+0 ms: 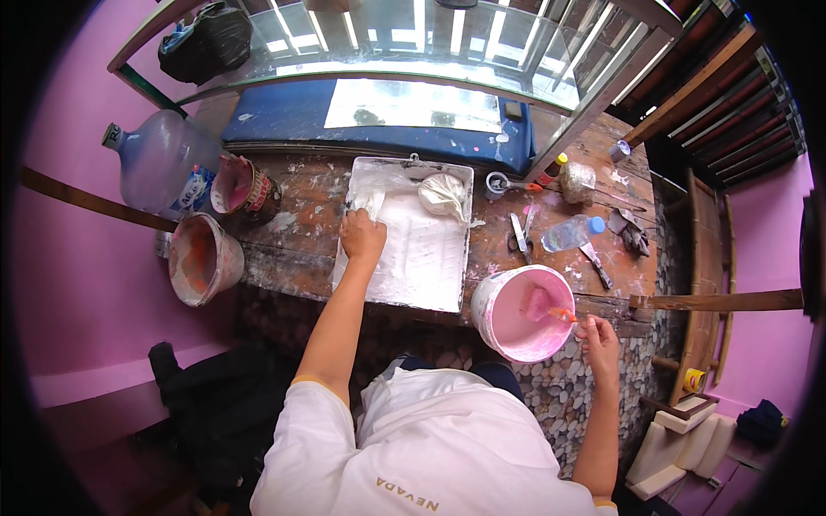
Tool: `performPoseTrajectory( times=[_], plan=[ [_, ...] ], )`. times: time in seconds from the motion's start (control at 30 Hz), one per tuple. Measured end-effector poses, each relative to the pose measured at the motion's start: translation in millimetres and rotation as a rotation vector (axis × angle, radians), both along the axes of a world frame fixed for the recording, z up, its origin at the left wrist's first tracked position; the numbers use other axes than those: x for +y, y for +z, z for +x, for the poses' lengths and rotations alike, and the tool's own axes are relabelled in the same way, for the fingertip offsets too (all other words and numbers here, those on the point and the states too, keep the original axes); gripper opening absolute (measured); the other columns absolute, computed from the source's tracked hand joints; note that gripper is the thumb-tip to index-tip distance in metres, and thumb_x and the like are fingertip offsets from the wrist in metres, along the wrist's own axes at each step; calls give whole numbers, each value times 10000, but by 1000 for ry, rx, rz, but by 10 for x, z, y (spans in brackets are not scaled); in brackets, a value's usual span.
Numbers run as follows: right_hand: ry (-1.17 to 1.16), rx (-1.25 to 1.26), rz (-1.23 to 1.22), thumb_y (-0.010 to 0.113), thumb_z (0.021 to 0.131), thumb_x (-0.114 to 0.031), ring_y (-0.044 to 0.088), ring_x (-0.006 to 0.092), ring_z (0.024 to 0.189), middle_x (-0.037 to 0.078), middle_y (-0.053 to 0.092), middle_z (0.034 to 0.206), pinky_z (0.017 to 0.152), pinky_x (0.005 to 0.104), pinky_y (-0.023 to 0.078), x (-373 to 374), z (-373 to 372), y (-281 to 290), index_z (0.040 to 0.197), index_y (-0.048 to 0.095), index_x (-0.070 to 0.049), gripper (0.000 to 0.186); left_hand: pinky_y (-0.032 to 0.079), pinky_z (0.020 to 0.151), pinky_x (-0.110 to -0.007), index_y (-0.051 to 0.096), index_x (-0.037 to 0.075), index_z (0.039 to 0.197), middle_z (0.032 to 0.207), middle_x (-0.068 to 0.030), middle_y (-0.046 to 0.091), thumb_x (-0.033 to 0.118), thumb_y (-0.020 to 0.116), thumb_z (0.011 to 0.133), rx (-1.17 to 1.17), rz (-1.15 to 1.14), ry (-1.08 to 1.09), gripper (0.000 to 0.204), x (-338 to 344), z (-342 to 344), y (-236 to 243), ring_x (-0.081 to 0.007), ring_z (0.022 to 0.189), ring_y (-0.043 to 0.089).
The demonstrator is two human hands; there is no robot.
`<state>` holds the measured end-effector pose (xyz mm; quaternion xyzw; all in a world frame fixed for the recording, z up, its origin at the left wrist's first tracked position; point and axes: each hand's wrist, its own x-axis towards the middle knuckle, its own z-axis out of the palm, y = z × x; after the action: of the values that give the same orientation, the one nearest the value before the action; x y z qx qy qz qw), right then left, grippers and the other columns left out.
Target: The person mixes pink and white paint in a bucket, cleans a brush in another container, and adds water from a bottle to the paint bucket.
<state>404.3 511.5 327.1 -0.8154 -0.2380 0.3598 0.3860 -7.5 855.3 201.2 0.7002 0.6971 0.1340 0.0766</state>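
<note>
- Clock's centred on the tray (466, 267), 12 away from the person; it's on the desk (297, 224), its near side almost at the desk's near edge
- Left hand (363, 234) is over it at 9, fingers looking bunched on a white rag (372, 202)
- Right hand (600, 340) is out past the bucket (483, 320) at 4, thumb and fingers nearly together by the brush (564, 316) tip; can't tell if they touch
- Bucket worries me most; it's at the desk's near edge and I can't see what's under it, so a hard tug on the brush could tip it and dump pink goo on the floor (559, 404)
- Brush pokes toward the rim at 3; a wrist could catch it and flick paint
- Bundle (443, 196) lies in the tray at 1; a wide swing of the rag could drag it through the white layer
- Scissors (518, 238) at 3 and knife (596, 265) just past them; groping there risks a nick
- Room-wise: 12 is tight, blue slab (275, 125) right behind; best gap is bare boards at 9, before the pail (229, 258); 3 is cluttered
</note>
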Motion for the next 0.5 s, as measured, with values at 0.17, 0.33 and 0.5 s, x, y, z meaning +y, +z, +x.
performPoseTrajectory(
  times=[0.17,0.33,0.5],
  plan=[
    [58,-39,8,596,1081,-312,674,78,864,53,725,1099,644,208,480,-26,34,-35,1275,644,-24,350,515,913,-537,703,-18,1004,1045,-183,682,273,696,837,-145,123,5,335,-2,-250,200,-395,1048,644],
    [64,-49,4,598,1080,-288,675,83,864,51,722,1091,658,214,486,28,-8,-52,1278,640,-16,339,475,946,-487,674,21,1090,1134,-140,639,309,755,842,131,75,-166,388,-105,-25,599,-348,1124,590],
    [26,-32,54,626,1065,-251,668,110,906,53,699,1045,785,260,528,123,-46,104,1260,642,23,337,455,971,-464,672,48,1147,1175,-112,627,167,734,867,-124,213,-551,311,165,497,410,-314,1173,565]
  ],
)
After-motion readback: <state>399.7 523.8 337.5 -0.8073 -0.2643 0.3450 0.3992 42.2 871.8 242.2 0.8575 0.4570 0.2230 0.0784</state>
